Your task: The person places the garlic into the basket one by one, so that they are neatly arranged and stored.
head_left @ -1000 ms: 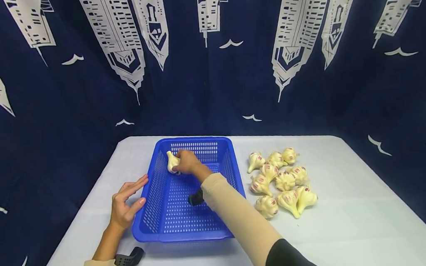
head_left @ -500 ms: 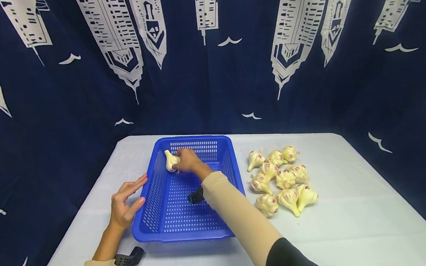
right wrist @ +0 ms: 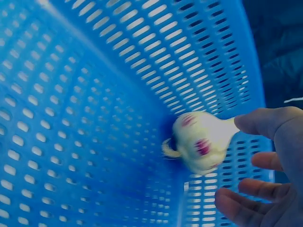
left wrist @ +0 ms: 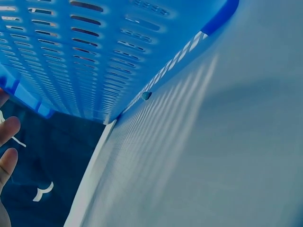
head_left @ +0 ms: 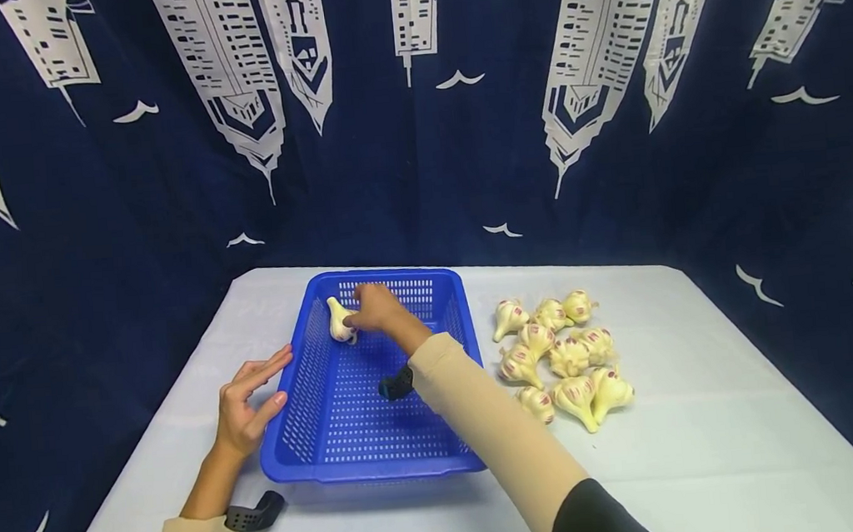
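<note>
Garlic (right wrist: 201, 144), a single bulb, lies inside the basket (head_left: 375, 470) toward its far left corner, stem slanted toward the wall. Surface is smooth and cream-coloured with purple-red patches; body rounded and lobed, stem tapered, a pale curl of root fibre at the base. Basket is blue, plastic in appearance, rectangular with rounded corners, a broad smooth rim and slotted walls and floor. Perforated floor runs from the bulb to the near wall, with the right forearm crossing above it. Right hand (head_left: 379, 307) reaches in over the right rim, palm side toward the bulb; thumb tip meets or overlaps the stem, firm contact not confirmable, while the other fingers are spread off the bulb, slightly bent and pinching nothing. Left hand (head_left: 245, 405) stands at the outer left side, fingers extended and close together, tips at the rim, thumb held apart. Beige sleeve (head_left: 483, 412) covers the right forearm, black above; a black perforated band (head_left: 254, 517) sits at the left wrist. Right of the basket, across a narrow strip of table, ten similar garlic bulbs (head_left: 569, 358) lie in a loose cluster, several touching. White, smooth table (head_left: 718, 435) extends well beyond them. Navy cloth (head_left: 419, 175) printed with white buildings and birds hangs behind.
</note>
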A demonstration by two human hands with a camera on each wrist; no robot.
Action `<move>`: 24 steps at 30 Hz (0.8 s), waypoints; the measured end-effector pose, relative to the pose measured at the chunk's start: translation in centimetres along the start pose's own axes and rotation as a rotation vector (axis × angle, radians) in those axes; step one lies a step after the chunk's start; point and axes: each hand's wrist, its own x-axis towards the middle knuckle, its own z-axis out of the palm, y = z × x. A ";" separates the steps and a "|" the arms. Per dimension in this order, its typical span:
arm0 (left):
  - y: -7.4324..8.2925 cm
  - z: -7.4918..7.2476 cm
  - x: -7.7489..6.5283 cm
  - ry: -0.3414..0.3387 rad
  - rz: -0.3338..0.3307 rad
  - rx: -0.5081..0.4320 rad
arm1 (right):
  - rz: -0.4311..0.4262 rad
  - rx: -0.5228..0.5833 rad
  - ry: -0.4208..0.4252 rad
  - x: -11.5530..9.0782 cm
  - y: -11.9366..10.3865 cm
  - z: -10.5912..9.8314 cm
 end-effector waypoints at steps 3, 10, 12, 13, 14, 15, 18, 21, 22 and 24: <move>-0.1 0.0 0.1 0.005 0.003 0.005 | -0.002 0.002 0.015 -0.5 -0.4 -1.3; -0.2 0.1 -0.1 0.010 0.010 0.013 | -0.019 0.052 0.034 -1.8 0.0 -3.7; -0.2 0.1 -0.1 0.012 0.011 0.012 | -0.027 0.072 0.024 -2.4 0.2 -4.5; -0.2 0.1 -0.1 0.012 0.011 0.012 | -0.032 0.080 0.019 -2.7 0.3 -4.8; -0.2 0.1 -0.2 0.012 0.009 0.011 | -0.036 0.088 0.013 -3.1 0.4 -5.1; -0.2 0.1 -0.2 0.012 0.007 0.012 | -0.038 0.099 0.007 -3.5 0.5 -5.4; -0.1 0.1 -0.2 0.014 0.004 0.013 | -0.064 0.119 -0.002 -4.6 0.9 -6.1; -0.1 0.1 -0.3 0.019 0.000 0.011 | -0.094 0.137 -0.008 -5.7 1.4 -6.9; -0.1 0.2 -0.3 0.020 -0.001 0.009 | -0.103 0.140 -0.010 -6.1 1.6 -7.1; -0.1 0.2 -0.3 0.020 -0.003 0.004 | -0.113 0.147 -0.015 -6.7 2.1 -7.6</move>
